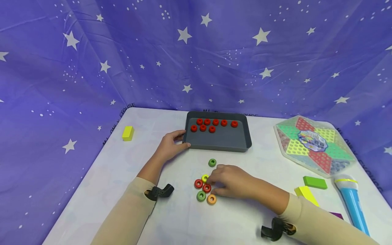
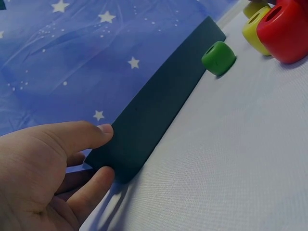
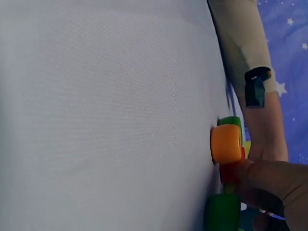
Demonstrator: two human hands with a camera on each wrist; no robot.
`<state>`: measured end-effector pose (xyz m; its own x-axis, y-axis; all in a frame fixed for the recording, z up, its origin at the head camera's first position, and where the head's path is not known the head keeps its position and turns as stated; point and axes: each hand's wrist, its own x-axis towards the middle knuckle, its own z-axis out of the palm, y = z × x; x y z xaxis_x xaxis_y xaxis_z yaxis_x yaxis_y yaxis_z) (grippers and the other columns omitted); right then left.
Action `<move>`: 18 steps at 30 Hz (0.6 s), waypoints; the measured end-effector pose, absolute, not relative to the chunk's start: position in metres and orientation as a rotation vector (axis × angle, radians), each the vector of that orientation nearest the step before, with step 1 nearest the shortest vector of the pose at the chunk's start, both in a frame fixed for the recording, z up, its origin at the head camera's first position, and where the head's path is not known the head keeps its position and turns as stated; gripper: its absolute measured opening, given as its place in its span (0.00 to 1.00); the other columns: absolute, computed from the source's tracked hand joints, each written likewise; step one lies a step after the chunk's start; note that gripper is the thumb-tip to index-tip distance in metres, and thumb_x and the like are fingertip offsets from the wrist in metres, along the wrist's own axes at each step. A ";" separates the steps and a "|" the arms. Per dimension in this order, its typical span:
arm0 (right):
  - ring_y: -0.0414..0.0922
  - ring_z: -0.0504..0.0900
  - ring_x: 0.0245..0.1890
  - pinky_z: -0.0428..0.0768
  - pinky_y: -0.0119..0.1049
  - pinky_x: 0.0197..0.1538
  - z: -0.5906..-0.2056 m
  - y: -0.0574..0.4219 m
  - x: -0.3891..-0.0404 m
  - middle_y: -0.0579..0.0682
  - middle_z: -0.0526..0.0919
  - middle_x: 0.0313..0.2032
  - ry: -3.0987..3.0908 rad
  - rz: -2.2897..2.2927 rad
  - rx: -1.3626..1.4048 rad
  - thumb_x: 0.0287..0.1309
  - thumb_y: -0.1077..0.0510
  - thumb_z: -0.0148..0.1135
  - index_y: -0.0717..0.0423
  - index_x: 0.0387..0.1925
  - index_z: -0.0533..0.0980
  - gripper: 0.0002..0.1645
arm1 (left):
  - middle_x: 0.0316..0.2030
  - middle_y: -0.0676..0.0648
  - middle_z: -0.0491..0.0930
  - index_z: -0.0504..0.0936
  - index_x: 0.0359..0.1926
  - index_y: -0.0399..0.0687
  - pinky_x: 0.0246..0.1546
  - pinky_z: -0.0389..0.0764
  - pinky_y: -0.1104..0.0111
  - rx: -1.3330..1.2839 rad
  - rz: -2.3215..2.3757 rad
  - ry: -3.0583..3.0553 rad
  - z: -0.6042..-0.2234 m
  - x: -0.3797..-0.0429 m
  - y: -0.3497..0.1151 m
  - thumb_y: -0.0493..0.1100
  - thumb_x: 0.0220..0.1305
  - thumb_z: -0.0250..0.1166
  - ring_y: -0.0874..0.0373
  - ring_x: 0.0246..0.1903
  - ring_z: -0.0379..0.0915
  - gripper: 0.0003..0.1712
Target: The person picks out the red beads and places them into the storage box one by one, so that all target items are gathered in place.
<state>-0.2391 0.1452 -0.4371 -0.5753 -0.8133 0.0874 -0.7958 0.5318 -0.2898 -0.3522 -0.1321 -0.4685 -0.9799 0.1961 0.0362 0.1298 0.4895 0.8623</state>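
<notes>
A dark grey tray (image 1: 220, 139) stands at the back of the table with several red beads (image 1: 212, 129) in two rows inside. My left hand (image 1: 173, 146) holds its front left corner, thumb at the front and fingers along the side. In front of the tray, my right hand (image 1: 232, 180) hovers low over a loose group of beads, thumb and forefinger apart. Its fingertips are right at a red bead (image 1: 207, 188) and a yellow bead (image 1: 205, 178). Another red bead (image 1: 198, 183), a green bead (image 1: 201, 196) and an orange bead (image 3: 225, 144) lie close by. One green bead (image 2: 219, 58) sits nearer the tray.
A star-patterned Chinese checkers board (image 1: 312, 143) lies at the right. Nearby are a green block (image 1: 315, 182), a yellow block (image 1: 306, 195), a purple block (image 1: 337, 215) and a blue toy microphone (image 1: 353, 204). Another yellow block (image 1: 128, 133) stands far left. A starry curtain (image 1: 183, 61) hangs behind.
</notes>
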 end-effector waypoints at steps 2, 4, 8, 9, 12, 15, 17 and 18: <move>0.33 0.78 0.41 0.80 0.32 0.47 -0.437 0.141 -0.239 0.32 0.85 0.43 2.689 -0.443 -1.430 0.58 0.48 0.72 0.42 0.46 0.86 0.14 | 0.61 0.46 0.80 0.74 0.70 0.49 0.66 0.72 0.50 0.288 1.530 2.650 -0.468 -0.352 -0.132 0.49 0.60 0.75 0.49 0.62 0.76 0.38; 0.33 0.79 0.41 0.80 0.32 0.46 -0.438 0.138 -0.239 0.32 0.86 0.43 2.681 -0.417 -1.436 0.58 0.49 0.72 0.42 0.46 0.86 0.14 | 0.61 0.46 0.80 0.74 0.70 0.49 0.67 0.71 0.50 0.292 1.536 2.644 -0.468 -0.352 -0.132 0.48 0.60 0.75 0.49 0.62 0.76 0.38; 0.33 0.80 0.41 0.80 0.32 0.45 -0.439 0.132 -0.240 0.32 0.86 0.41 2.662 -0.361 -1.439 0.58 0.51 0.71 0.43 0.47 0.86 0.14 | 0.61 0.46 0.80 0.74 0.70 0.48 0.67 0.72 0.51 0.300 1.536 2.644 -0.468 -0.352 -0.131 0.48 0.60 0.75 0.49 0.62 0.76 0.38; 0.33 0.80 0.41 0.80 0.32 0.44 -0.439 0.131 -0.240 0.31 0.86 0.41 2.656 -0.342 -1.441 0.57 0.51 0.71 0.43 0.47 0.86 0.14 | 0.61 0.46 0.80 0.74 0.70 0.48 0.66 0.72 0.51 0.302 1.535 2.644 -0.468 -0.352 -0.131 0.48 0.60 0.75 0.49 0.62 0.76 0.38; 0.33 0.80 0.40 0.80 0.32 0.43 -0.439 0.129 -0.241 0.31 0.86 0.40 2.633 -0.298 -1.443 0.57 0.51 0.71 0.43 0.48 0.85 0.15 | 0.61 0.46 0.80 0.74 0.70 0.48 0.67 0.71 0.51 0.303 1.533 2.648 -0.468 -0.352 -0.132 0.48 0.60 0.75 0.49 0.62 0.76 0.38; 0.33 0.81 0.42 0.81 0.33 0.44 -0.437 0.129 -0.241 0.31 0.86 0.42 2.616 -0.285 -1.434 0.58 0.50 0.71 0.42 0.49 0.85 0.16 | 0.61 0.45 0.80 0.74 0.70 0.48 0.67 0.71 0.51 0.301 1.535 2.647 -0.468 -0.352 -0.132 0.48 0.60 0.75 0.49 0.62 0.76 0.38; 0.32 0.81 0.44 0.82 0.34 0.47 -0.433 0.132 -0.241 0.31 0.86 0.44 2.616 -0.310 -1.419 0.59 0.48 0.70 0.41 0.49 0.85 0.16 | 0.62 0.45 0.80 0.74 0.70 0.49 0.67 0.70 0.51 0.295 1.533 2.649 -0.468 -0.352 -0.132 0.48 0.60 0.75 0.49 0.62 0.76 0.38; 0.33 0.81 0.45 0.82 0.35 0.48 -0.431 0.134 -0.242 0.31 0.86 0.44 2.620 -0.322 -1.410 0.59 0.47 0.70 0.41 0.49 0.85 0.16 | 0.62 0.46 0.80 0.74 0.70 0.49 0.68 0.70 0.51 0.288 1.533 2.651 -0.468 -0.352 -0.132 0.48 0.60 0.75 0.49 0.62 0.76 0.38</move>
